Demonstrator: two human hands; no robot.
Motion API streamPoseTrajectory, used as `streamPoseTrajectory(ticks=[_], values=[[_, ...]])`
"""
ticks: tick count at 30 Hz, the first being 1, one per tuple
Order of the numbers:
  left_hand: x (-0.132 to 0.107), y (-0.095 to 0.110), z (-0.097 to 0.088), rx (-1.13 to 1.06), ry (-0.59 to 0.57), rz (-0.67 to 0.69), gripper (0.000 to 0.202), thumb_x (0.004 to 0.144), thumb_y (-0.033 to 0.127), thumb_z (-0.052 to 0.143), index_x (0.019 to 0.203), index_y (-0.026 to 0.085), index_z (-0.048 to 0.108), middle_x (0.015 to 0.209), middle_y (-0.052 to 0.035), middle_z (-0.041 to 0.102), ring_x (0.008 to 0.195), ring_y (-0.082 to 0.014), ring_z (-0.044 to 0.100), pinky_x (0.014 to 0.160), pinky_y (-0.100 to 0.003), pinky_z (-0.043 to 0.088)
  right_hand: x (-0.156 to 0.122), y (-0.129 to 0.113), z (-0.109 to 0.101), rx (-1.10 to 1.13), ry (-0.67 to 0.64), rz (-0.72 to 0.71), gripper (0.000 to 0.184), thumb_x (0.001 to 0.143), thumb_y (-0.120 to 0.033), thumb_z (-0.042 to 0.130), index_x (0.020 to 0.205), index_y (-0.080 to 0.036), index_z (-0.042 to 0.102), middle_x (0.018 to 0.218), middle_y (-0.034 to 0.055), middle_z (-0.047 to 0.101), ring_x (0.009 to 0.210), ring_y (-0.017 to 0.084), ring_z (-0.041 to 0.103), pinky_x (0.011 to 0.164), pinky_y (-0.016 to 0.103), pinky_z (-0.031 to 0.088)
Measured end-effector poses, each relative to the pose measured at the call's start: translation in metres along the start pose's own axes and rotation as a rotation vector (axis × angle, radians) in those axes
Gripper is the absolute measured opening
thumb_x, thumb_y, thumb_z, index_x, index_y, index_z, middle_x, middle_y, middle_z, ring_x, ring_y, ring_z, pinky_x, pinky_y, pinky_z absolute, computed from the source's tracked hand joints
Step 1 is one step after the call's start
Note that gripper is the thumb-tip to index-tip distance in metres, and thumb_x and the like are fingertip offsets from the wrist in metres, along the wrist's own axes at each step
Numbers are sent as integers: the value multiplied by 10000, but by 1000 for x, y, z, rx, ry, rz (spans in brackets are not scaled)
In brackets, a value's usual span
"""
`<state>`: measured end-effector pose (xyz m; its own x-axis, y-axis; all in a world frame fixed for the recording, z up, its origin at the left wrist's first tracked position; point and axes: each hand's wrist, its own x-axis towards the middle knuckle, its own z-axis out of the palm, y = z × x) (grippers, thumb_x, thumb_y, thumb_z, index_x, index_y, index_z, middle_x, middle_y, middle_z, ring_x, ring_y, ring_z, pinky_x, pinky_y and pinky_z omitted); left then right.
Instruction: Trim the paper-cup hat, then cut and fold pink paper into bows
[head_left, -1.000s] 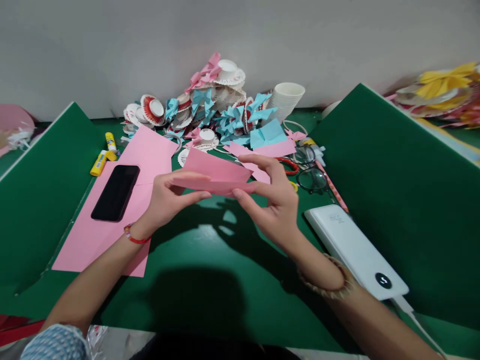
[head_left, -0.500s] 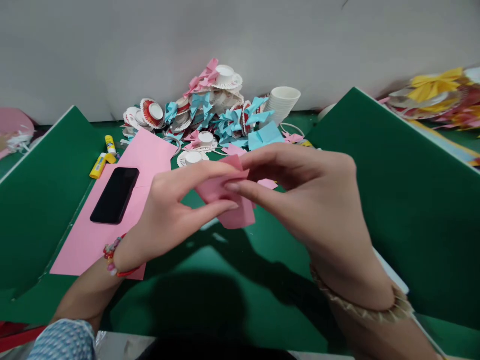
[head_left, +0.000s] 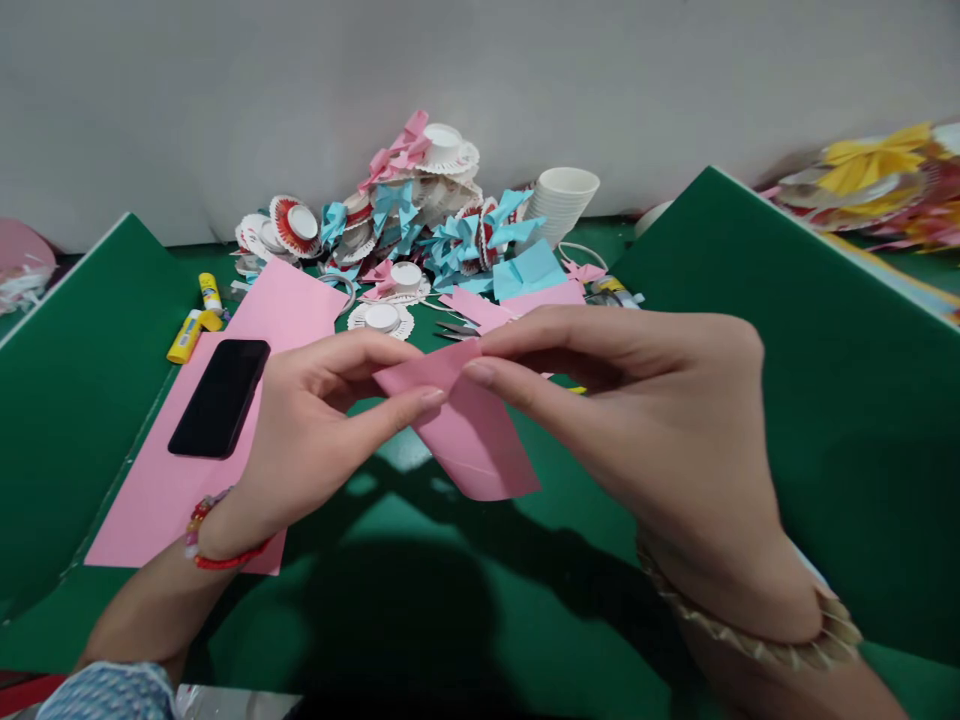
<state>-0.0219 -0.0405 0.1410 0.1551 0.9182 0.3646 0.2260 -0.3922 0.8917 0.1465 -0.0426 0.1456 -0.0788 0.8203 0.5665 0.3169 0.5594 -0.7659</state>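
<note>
A small folded piece of pink paper is held above the green table, its lower end hanging toward me. My left hand pinches its left part, thumb in front and the fingers behind. My right hand pinches the upper right corner between thumb and index finger. Just behind the paper lie scissors, partly hidden by my right hand. Left of my left hand, a black phone rests on large pink paper sheets.
Paper-cup hats with pink and blue bows are piled against the wall. Stacked white cups lean beside them. Two yellow glue sticks lie at the left. Green partitions stand on both sides, with yellow bows beyond the right one.
The pink paper has turned and opened out, so a longer flap hangs down. My right hand has shifted to the right, and my left hand slightly left.
</note>
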Motion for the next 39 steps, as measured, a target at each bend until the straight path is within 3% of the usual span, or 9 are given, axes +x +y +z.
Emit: streamPoseTrajectory(ticks=[21, 29, 34, 39], values=[[-3, 3, 2, 23, 16, 20, 128, 658, 166, 768, 759, 207, 701, 709, 23, 703, 639, -140, 668, 585, -244, 554, -2, 0, -3, 6, -15, -12, 86, 762, -198, 674, 725, -271, 701, 737, -59, 719, 701, 136, 690, 630, 244, 588], [-4, 4, 2, 70, 27, 33, 122, 660, 194, 766, 764, 210, 703, 691, 26, 694, 613, -130, 655, 555, -228, 538, -2, -6, -3, -54, 7, 3, 111, 733, -141, 691, 699, -247, 694, 719, -78, 718, 685, 98, 679, 645, 200, 568], [-3, 5, 2, 92, 49, -12, 141, 645, 187, 776, 767, 201, 706, 697, 16, 688, 608, -122, 640, 557, -219, 522, -1, -6, -2, -47, -1, 31, 100, 734, -136, 685, 691, -224, 703, 708, -39, 714, 668, 125, 673, 626, 243, 565], [1, -5, -2, -20, 118, -76, 107, 686, 254, 753, 741, 189, 689, 675, 15, 655, 611, -114, 616, 579, -230, 507, -1, -3, 1, -13, 48, 74, 107, 723, -119, 683, 671, -212, 698, 672, -28, 701, 623, 120, 652, 593, 241, 553]])
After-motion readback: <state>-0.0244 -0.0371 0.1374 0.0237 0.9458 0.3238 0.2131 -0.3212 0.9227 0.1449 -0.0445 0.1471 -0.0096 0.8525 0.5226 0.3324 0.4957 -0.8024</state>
